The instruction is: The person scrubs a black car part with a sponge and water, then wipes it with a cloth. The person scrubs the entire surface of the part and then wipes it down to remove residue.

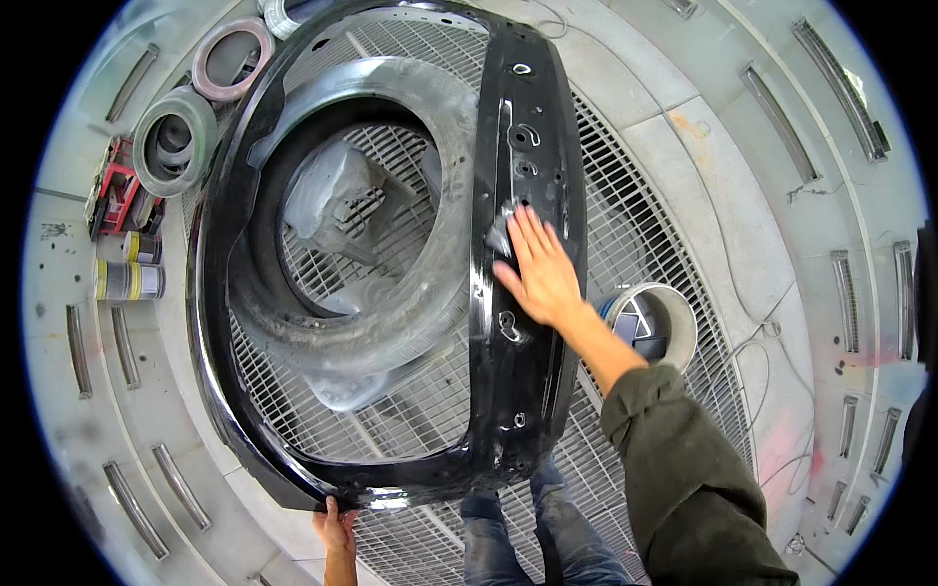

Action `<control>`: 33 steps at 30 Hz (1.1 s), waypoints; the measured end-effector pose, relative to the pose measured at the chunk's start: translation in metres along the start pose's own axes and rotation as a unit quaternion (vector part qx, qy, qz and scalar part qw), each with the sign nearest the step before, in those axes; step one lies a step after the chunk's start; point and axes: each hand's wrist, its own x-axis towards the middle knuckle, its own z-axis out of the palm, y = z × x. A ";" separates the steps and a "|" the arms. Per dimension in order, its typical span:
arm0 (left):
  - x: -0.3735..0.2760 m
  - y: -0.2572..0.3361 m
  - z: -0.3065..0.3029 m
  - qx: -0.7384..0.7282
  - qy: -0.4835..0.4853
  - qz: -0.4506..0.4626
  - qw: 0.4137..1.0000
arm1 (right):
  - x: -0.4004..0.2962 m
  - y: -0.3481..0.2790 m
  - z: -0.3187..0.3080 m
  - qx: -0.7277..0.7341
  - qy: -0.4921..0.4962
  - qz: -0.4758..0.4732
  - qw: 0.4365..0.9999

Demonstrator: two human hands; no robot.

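Note:
A glossy black car tailgate shell [516,381] lies before me, its large window opening showing a worn, dusty tyre [366,350] beneath it. My right hand [544,271] is flat on the tailgate's wide panel, fingers extended and the thumb slightly apart. A dull grey patch [500,236] shows at the left of those fingers; whether it is a thin pad or a scuffed area is unclear. At the near left corner, my left hand [335,524] grips the tailgate's edge, thumb on top and fingers mostly hidden below. Several holes and raised outlines mark the panel.
A metal floor grating [418,410] runs underneath. Right of the tailgate stands a bucket [685,322] with dark items inside. Tape rolls [199,121], a red rack [121,190] and tins [130,280] stand at the left. A thin cable [722,220] crosses the right-hand floor.

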 end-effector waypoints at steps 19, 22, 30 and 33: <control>0.000 -0.006 -0.002 -0.014 0.042 0.000 0.999 | 0.053 -0.022 0.034 -0.024 0.039 0.027 0.999; -0.007 -0.012 -0.013 -0.003 0.056 -0.016 0.998 | 0.003 -0.033 0.021 0.021 -0.024 -0.034 0.999; 0.002 -0.011 -0.001 -0.021 0.047 0.005 0.999 | 0.109 0.030 0.034 -0.027 0.033 0.094 0.995; -0.005 -0.018 -0.007 -0.007 0.068 -0.007 0.998 | 0.076 0.013 0.029 -0.033 0.006 0.045 0.998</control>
